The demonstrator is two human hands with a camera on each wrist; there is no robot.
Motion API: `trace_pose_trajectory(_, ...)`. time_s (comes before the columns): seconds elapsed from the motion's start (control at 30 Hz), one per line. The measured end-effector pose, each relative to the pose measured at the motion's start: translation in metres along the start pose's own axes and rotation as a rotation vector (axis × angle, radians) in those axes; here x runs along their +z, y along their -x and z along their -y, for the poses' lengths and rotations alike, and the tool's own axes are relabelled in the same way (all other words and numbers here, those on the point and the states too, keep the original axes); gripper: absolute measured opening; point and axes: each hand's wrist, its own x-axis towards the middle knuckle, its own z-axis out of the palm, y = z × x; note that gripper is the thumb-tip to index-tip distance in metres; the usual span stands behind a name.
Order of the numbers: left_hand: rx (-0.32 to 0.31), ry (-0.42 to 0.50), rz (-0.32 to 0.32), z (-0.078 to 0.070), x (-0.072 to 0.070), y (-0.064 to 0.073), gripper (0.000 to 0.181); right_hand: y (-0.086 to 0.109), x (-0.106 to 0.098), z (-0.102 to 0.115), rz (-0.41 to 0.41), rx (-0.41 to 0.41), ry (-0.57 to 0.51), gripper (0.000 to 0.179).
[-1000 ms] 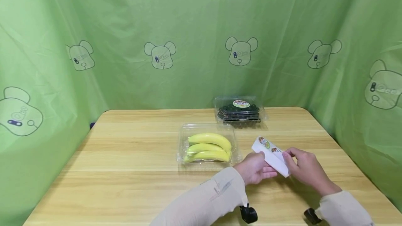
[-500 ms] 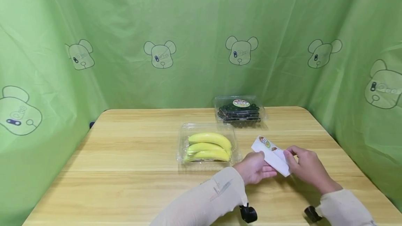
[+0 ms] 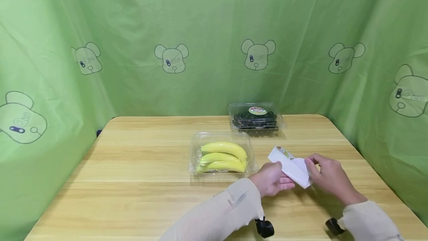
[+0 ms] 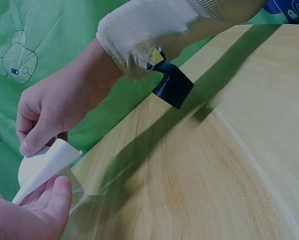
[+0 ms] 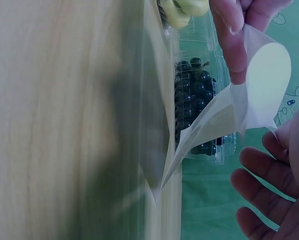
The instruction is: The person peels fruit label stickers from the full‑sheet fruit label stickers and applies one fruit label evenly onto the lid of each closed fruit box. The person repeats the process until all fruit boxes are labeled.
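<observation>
A white sheet of fruit stickers (image 3: 289,166) is folded over above the right side of the table, colourful oval labels showing along its far edge. My left hand (image 3: 271,179) holds it from below, the thumb on top. An oval sticker (image 5: 269,75), its pale underside turned up, is partly lifted from the backing. Thumb and index finger of my right hand (image 3: 329,177) pinch that sticker's edge; the hand's other fingers spread apart in the right wrist view. Just left of my hands stands a clear clamshell box (image 3: 197,140) with bananas (image 3: 224,157) inside, unlabelled on its lid.
Farther back, a clear clamshell box (image 3: 239,107) of dark grapes (image 5: 194,95) carries an oval label (image 3: 258,111). The wooden table (image 3: 133,181) ends at a green curtain (image 3: 207,6) at the back and both sides. A black wrist camera (image 3: 265,228) hangs below my left sleeve.
My right hand has moved slightly right, drawing the sticker's edge up from the backing, so more of its white underside shows. My left hand and both boxes stay in place.
</observation>
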Motion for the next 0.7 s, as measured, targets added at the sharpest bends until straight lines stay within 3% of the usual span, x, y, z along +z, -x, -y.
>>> trace_pose_trajectory(0.23,-0.001,0.002,0.001,0.0001,0.0003,-0.0004,0.033,-0.002,-0.0017,-0.0022,-0.04,-0.037,0.008,0.012)
trace_pose_trajectory(0.7,-0.004,0.002,-0.008,-0.0002,-0.0012,-0.0028,0.035,-0.0043,-0.0026,-0.0063,-0.047,-0.033,0.015,0.013)
